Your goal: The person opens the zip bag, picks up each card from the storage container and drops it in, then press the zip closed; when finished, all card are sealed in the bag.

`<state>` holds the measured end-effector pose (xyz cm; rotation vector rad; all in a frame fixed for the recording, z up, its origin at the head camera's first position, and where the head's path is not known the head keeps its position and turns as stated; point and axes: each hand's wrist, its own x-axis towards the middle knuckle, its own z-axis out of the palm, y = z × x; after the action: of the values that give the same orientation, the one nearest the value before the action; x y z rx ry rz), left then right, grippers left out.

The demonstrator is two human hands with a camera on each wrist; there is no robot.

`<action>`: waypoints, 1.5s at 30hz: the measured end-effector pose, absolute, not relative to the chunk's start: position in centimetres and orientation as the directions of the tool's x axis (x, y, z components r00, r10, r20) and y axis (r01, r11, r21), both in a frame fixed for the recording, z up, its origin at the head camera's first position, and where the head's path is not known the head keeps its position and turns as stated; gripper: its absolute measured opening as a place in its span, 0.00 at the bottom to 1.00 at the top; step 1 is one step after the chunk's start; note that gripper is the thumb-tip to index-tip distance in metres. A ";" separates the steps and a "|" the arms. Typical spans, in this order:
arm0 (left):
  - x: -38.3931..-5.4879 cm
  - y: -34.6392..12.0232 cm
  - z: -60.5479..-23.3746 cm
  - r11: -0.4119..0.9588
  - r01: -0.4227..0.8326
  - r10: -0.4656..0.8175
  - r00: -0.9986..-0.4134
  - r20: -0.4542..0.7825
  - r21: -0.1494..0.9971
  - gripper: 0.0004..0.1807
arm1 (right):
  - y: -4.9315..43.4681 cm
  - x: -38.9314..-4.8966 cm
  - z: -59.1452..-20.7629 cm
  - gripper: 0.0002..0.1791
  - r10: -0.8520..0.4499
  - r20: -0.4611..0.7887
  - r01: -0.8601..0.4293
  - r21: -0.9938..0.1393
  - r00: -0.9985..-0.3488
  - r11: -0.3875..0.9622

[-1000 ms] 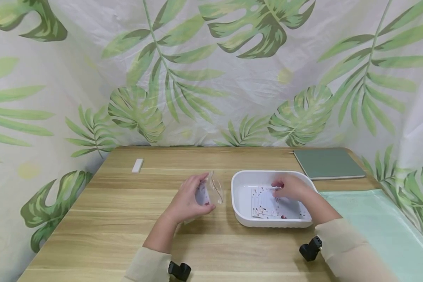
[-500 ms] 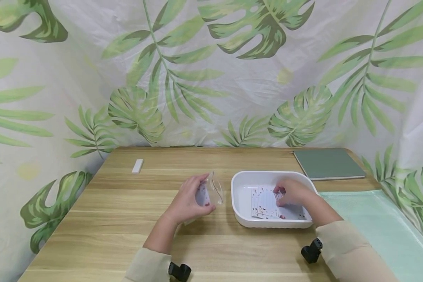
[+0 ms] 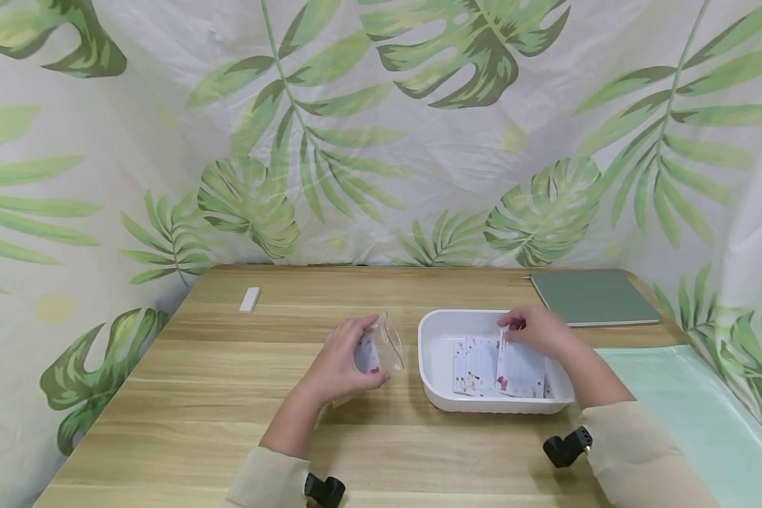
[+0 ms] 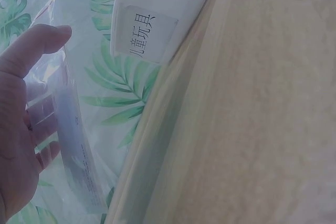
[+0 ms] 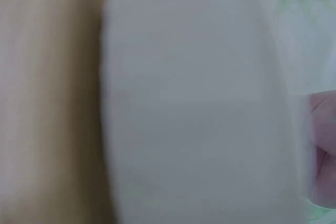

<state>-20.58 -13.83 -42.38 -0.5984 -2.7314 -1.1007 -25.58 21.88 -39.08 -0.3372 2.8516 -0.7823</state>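
Note:
My left hand [image 3: 341, 358] holds a clear zip bag [image 3: 389, 344] upright above the table, thumb and fingers curled round it. Inside the bag [image 4: 79, 150] are printed papers, partly hidden by the hand. To its right stands a white plastic tub [image 3: 437, 395] with a printed label [image 4: 147, 33] on its outer wall. My right hand [image 3: 542, 330] pinches the top edge of a lined note sheet [image 3: 523, 370] with small printed figures, tilted up inside the tub. More such note sheets [image 3: 479, 363] lie under and beside it. In the right wrist view the tub's wall fills most of the picture.
A green notebook [image 3: 593, 298] lies at the table's back right. Pale green translucent sheeting [image 3: 667, 402] covers the right side. A small white block [image 3: 250, 300] rests at the back left of the wooden table [image 3: 228, 395]. Leaf-patterned cloth [image 3: 355, 141] hangs behind.
My right hand has moved from touching the note sheets in the tub to lifting one by its top edge, up and slightly right. My left hand with the bag has stayed nearly still.

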 end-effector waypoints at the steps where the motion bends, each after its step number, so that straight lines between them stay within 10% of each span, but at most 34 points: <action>1: -20.6 -13.8 -42.4 0.655 0.410 0.310 -0.912 0.269 0.635 0.50 | 21.8 -25.4 -38.4 0.14 -0.252 -0.103 -0.162 -0.528 -0.962 0.834; 11: -20.8 -13.9 -42.3 0.657 0.438 0.322 -0.899 0.297 0.614 0.50 | 20.9 -22.9 -34.2 0.16 -0.087 -0.001 -0.063 -0.681 -0.996 0.729; 28: -20.9 -13.4 -41.6 0.681 0.447 0.331 -0.895 0.300 0.581 0.50 | 14.1 -20.1 -35.8 0.03 0.213 0.029 -0.018 -0.998 -0.977 0.053; 45: -20.4 -13.3 -42.0 0.680 0.460 0.357 -0.888 0.290 0.572 0.51 | 11.9 -20.2 -37.5 0.14 0.106 -0.075 0.089 -0.987 -0.992 0.137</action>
<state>-20.44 -13.26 -41.95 -0.6696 -2.7354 -0.9943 -20.24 11.91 -37.51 0.2035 2.3784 -2.0624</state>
